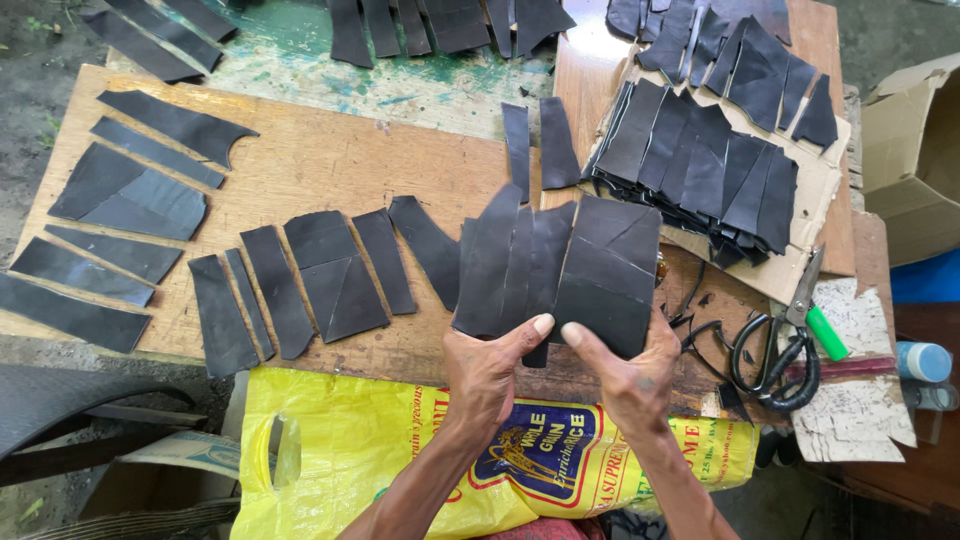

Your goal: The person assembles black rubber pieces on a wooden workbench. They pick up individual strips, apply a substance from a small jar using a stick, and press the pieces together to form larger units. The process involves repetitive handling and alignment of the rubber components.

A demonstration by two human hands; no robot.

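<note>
My left hand and my right hand both grip a fanned bunch of black rubber-like cut pieces, held upright just above the wooden board. The left thumb presses the bunch's lower middle; the right thumb lies beside it on the widest piece. More black pieces lie flat in a row on the board to the left of my hands.
A thick pile of black pieces rests on cardboard at the upper right. Black-handled scissors lie at the right beside a green-handled tool. A yellow printed sack lies under my forearms. A cardboard box stands far right.
</note>
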